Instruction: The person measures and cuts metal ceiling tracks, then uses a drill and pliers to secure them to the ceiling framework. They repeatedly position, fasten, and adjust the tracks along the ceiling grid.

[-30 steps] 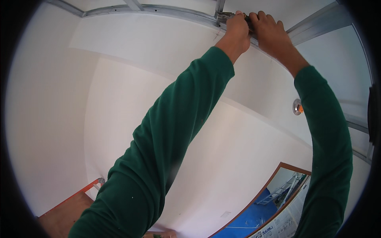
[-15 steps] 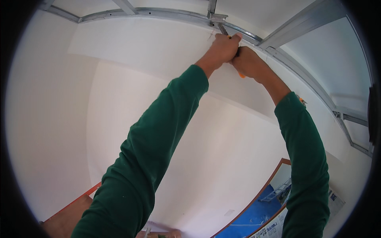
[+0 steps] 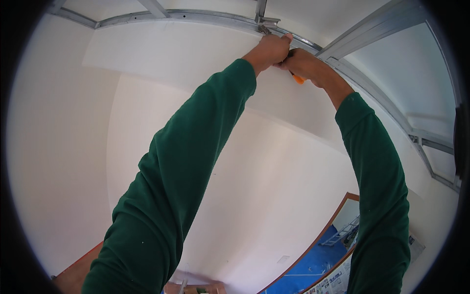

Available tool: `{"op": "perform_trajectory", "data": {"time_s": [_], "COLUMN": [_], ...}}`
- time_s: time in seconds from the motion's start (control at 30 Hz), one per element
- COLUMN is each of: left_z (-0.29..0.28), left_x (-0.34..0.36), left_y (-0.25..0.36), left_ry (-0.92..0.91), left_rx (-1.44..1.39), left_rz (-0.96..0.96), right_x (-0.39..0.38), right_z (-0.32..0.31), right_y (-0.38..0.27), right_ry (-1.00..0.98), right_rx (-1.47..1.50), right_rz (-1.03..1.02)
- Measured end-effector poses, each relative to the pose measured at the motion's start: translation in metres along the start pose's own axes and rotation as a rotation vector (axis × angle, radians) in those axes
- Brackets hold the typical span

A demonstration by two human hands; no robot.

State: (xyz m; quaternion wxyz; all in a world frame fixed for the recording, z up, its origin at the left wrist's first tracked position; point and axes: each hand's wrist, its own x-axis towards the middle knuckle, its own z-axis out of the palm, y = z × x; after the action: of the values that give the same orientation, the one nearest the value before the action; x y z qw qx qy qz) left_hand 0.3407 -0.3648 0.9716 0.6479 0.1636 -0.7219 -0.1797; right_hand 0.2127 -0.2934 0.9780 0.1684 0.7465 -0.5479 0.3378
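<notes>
Overhead, both my hands are closed on a hand tool with an orange-and-black handle [image 3: 297, 78] and a metal head [image 3: 264, 30]. My left hand [image 3: 271, 51] grips it near the head, with the thumb up. My right hand [image 3: 304, 66] wraps the handle just to the right, and the orange end sticks out below it. The metal head reaches the grey metal ceiling channel [image 3: 215, 17], by a short bracket piece [image 3: 269, 21] where a cross stud meets it. Fingers cover most of the tool, so its exact kind is hidden.
A wide metal stud [image 3: 372, 29] runs up to the right from the channel. White walls [image 3: 235, 196] fill the middle. Below right, a brown-framed opening [image 3: 323, 230] shows blue floor covering [image 3: 308, 264] and a ladder [image 3: 341, 232]. Newspaper sheets [image 3: 335, 284] lie near it.
Both hands have moved slightly up and to the left with the tool. Its metal head now sits closer to the bracket, and more of the orange handle end shows.
</notes>
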Motion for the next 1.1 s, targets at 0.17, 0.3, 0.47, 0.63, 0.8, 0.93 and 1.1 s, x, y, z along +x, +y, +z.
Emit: {"op": "perform_trajectory", "data": {"time_s": [0.17, 0.3, 0.47, 0.63, 0.8, 0.93, 1.1], "left_z": [0.0, 0.001, -0.005, -0.01, -0.011, -0.009, -0.001], "left_x": [-0.003, -0.002, 0.0, -0.004, -0.008, -0.01, -0.012], "left_y": [0.004, 0.003, 0.006, 0.004, -0.005, -0.014, -0.014], "left_ry": [0.068, 0.047, 0.018, -0.014, 0.058, 0.096, 0.194], "left_rx": [0.003, -0.011, 0.088, 0.131, 0.141, 0.16, 0.249], "left_rz": [-0.009, 0.043, 0.005, 0.037, 0.1, 0.104, 0.161], "right_x": [-0.003, -0.008, -0.012, -0.005, 0.004, 0.011, 0.017], "right_z": [-0.007, -0.006, -0.009, 0.004, 0.021, 0.032, 0.041], "right_y": [-0.006, -0.007, -0.002, 0.004, 0.009, 0.011, 0.017], "right_ry": [-0.038, 0.005, -0.103, -0.116, -0.026, 0.106, 0.297], "right_rx": [-0.018, 0.008, 0.291, 0.481, 0.482, 0.267, -0.073], "right_rz": [-0.04, -0.028, 0.025, -0.001, -0.026, -0.026, -0.146]}}
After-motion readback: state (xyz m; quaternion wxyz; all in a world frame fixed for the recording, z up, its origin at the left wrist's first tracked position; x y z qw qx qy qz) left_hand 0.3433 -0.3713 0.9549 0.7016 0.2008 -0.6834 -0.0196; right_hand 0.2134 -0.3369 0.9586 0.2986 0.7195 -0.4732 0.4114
